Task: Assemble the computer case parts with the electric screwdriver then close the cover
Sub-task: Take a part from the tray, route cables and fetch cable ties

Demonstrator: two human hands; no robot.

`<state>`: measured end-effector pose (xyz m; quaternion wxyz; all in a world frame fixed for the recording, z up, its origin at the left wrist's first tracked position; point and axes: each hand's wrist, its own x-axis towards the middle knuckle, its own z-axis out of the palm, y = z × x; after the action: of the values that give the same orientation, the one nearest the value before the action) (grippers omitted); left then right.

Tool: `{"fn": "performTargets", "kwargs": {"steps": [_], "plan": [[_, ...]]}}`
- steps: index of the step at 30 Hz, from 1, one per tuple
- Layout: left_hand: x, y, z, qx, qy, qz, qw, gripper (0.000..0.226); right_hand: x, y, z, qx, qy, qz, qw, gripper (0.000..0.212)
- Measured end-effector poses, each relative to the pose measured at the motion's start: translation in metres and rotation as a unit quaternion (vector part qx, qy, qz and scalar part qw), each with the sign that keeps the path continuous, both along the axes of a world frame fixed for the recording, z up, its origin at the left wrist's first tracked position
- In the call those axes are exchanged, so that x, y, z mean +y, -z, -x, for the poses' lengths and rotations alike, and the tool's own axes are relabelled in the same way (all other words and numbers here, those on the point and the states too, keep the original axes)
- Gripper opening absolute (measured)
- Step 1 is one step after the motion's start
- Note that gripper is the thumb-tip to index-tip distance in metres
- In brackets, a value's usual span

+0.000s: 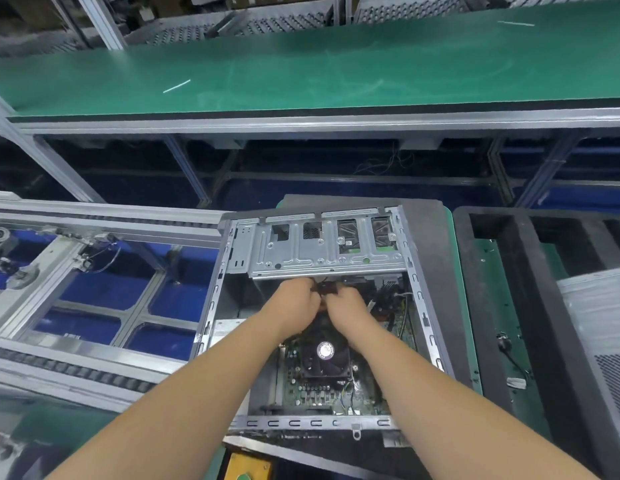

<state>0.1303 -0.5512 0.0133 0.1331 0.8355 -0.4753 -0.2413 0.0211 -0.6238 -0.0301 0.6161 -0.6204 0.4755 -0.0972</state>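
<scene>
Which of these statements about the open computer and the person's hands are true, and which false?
1. The computer case lies open, with no cover on it. True.
2. Both hands work close together below the metal drive bracket. True.
3. The left hand holds an electric screwdriver. False: no screwdriver shows; its fingers curl on something small and dark.
4. The cooler fan sits on the green conveyor belt. False: it sits inside the case.
5. The right hand rests outside the case. False: it reaches inside.
</scene>
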Motion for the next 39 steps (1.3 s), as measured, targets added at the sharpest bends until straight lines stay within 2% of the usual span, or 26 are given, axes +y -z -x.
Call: {"fn": "performTargets", "kwargs": {"steps": [2, 7, 13, 20, 24, 30, 35, 39], "plan": [[0.001, -0.002, -0.002, 0.005, 0.000, -0.002, 1.000, 0.029, 0.001, 0.001, 0.001, -0.028, 0.015, -0.041, 0.999, 0.022], [0.002, -0.001, 0.005, -0.044, -0.026, 0.016, 0.999, 0.022, 0.001, 0.000, 0.000, -0.067, 0.053, -0.104, 0.991, 0.033], [0.002, -0.004, 0.009, -0.016, -0.076, 0.015, 0.997, 0.022, 0.002, -0.002, -0.003, -0.107, 0.097, -0.163, 0.976, 0.034], [0.001, -0.008, 0.010, -0.001, -0.076, 0.002, 0.997, 0.025, 0.002, -0.002, -0.001, -0.124, 0.110, -0.177, 0.970, 0.026], [0.000, -0.009, 0.010, -0.005, -0.068, -0.003, 0.998, 0.026, 0.002, -0.001, 0.000, -0.126, 0.093, -0.164, 0.974, 0.032], [0.002, -0.009, 0.009, -0.009, -0.068, -0.007, 0.998, 0.021, 0.003, -0.002, 0.002, -0.121, 0.076, -0.148, 0.979, 0.026], [0.006, -0.007, 0.012, -0.062, -0.029, -0.018, 0.997, 0.018, 0.004, -0.004, 0.004, -0.108, 0.054, -0.122, 0.985, 0.021], [0.005, -0.004, 0.012, -0.060, -0.052, -0.021, 0.997, 0.016, 0.005, -0.004, 0.006, -0.112, 0.043, -0.113, 0.986, 0.018]]}}
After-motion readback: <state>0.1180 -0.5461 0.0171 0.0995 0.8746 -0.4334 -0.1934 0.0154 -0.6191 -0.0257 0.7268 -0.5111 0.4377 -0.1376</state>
